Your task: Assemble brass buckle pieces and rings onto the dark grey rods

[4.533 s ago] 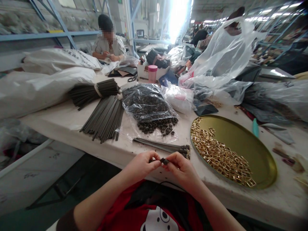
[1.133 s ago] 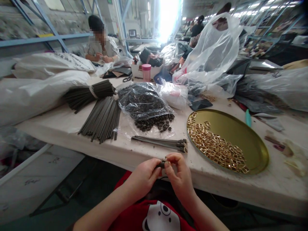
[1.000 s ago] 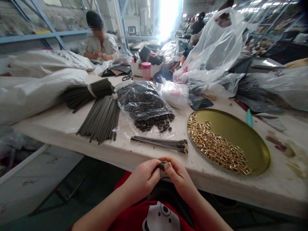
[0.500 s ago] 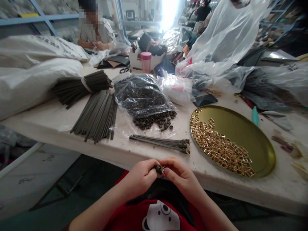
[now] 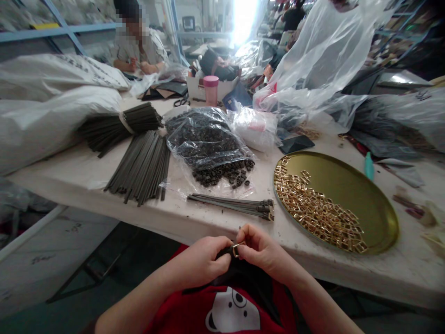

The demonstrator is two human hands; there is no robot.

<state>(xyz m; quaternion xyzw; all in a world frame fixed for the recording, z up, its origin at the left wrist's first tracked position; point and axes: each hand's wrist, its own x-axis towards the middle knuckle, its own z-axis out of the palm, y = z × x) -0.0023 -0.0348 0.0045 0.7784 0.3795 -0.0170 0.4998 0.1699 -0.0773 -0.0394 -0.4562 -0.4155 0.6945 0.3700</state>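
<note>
My left hand (image 5: 205, 259) is closed around a dark strap (image 5: 224, 252), of which only the end shows between thumb and fingers. A small gold buckle (image 5: 236, 251) sits at that end, pinched by the thumb and fingers of my right hand (image 5: 260, 248). Both hands are close together in front of the table edge, above my lap. Just beyond them lies a small group of dark straps (image 5: 229, 204) with gold buckles at their right ends. To the right, a round gold-coloured tray (image 5: 365, 195) holds a heap of gold buckles (image 5: 320, 213).
Loose dark straps (image 5: 142, 167) fan out at the left, below a tied bundle (image 5: 139, 118). A clear bag of small dark loops (image 5: 208, 139) spills towards me. Behind are a pink-lidded cup (image 5: 211, 90) and plastic bags. Across the table, a person (image 5: 141, 53) works.
The gold buckle now shows at the strap end, where a dark piece and a red glint showed before. My right hand has shifted slightly up and its fingers have changed their hold.
</note>
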